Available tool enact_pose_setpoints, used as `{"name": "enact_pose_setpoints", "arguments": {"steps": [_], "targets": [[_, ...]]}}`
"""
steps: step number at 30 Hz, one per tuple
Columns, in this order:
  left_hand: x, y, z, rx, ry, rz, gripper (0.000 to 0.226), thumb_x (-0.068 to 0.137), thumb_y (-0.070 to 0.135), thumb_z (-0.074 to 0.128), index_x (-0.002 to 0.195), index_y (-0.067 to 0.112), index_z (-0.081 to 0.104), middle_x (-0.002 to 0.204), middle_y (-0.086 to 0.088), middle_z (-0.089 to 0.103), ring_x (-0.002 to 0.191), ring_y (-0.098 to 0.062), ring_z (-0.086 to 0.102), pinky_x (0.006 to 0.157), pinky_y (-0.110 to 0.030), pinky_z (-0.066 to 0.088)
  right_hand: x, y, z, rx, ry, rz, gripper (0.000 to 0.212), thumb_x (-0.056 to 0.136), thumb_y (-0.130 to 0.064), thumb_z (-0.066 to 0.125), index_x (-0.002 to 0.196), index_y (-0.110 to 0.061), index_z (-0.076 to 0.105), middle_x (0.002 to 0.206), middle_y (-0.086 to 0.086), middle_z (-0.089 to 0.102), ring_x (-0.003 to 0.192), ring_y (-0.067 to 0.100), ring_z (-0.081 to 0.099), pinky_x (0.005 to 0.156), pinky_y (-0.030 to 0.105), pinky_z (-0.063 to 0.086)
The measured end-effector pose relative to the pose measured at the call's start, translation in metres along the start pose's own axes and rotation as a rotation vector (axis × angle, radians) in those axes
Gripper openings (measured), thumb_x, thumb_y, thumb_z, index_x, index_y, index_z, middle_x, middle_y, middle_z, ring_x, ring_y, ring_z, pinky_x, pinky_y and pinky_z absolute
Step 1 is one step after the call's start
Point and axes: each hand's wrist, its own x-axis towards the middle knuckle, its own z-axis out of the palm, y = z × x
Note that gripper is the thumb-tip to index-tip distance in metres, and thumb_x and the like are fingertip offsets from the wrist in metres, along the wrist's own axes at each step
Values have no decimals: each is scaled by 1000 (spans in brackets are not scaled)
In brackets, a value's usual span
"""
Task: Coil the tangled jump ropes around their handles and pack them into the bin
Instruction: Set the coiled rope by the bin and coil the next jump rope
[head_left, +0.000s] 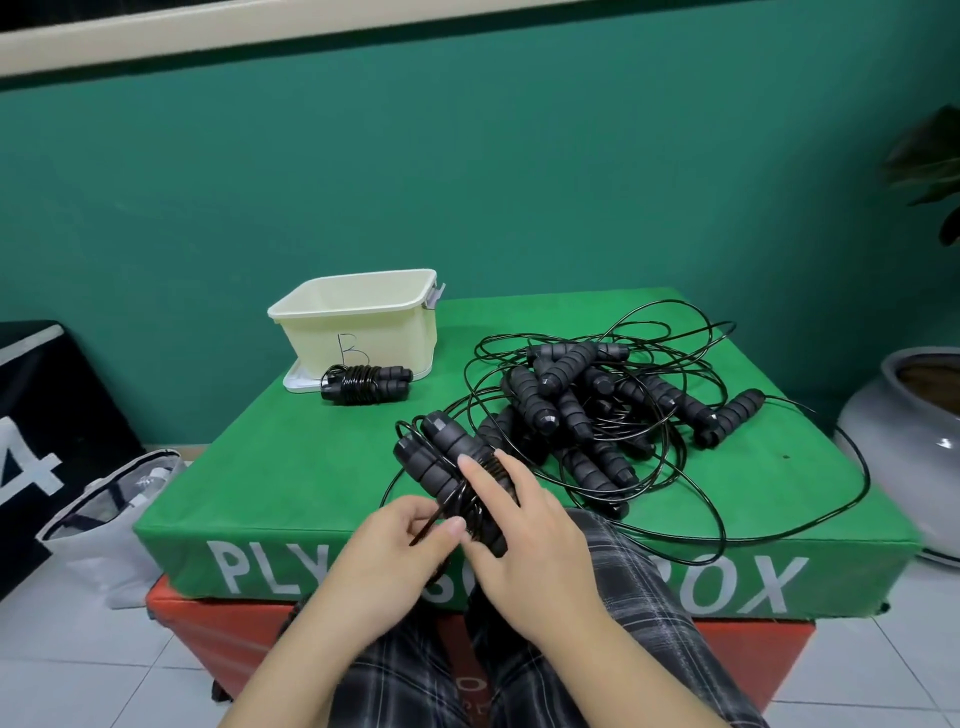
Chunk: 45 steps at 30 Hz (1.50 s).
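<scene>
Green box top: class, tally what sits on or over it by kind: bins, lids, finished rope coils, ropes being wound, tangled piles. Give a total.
Bin: 1
Lid under the bin: 1
Finished coil, in front of the bin: 1
Rope being wound, held by left hand and right hand: 1
Tangled pile: 1
Total: 5

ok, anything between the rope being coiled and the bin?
One coiled rope lies against the bin's front wall, on the path from the held handles. The bin's open top is unobstructed; lift over it.
</scene>
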Motion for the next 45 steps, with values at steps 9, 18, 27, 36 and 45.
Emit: {"name": "enact_pose_setpoints", "arguments": {"steps": [9,18,27,36,45], "targets": [[-2,8,-15,685,233,203,23,90,53,49,89,30,48,70,7,60,69,-14,56,57,-28,40,1,2,0,-2,-23,40,60,80,-54,45,139,-44,36,136,-1,53,98,22,64,67,31,54],[2,-14,-58,601,376,297,14,86,32,63,92,24,72,73,15,51,67,-4,51,58,-21,34,3,3,-5,59,-117,108,60,94,-53,47,146,-50,17,157,-11,18,134,15,36,98,28,39],[4,-21,-58,571,284,140,31,87,35,62,114,22,55,90,15,49,80,-7,53,72,-25,44,8,12,-6,111,-42,211,62,93,-51,49,147,-47,19,155,-9,23,132,16,40,95,30,41],[10,10,-8,378,100,239,11,93,41,51,89,31,53,78,11,62,68,-4,53,71,-31,47,2,10,0,71,-4,136,60,90,-45,57,144,-45,32,152,-7,33,126,20,45,87,32,45],[7,14,-2,253,66,173,15,91,35,58,80,25,53,70,7,63,52,0,60,61,-28,49,2,11,4,82,27,115,64,86,-44,61,142,-45,31,149,-3,39,122,23,51,82,33,49]]}}
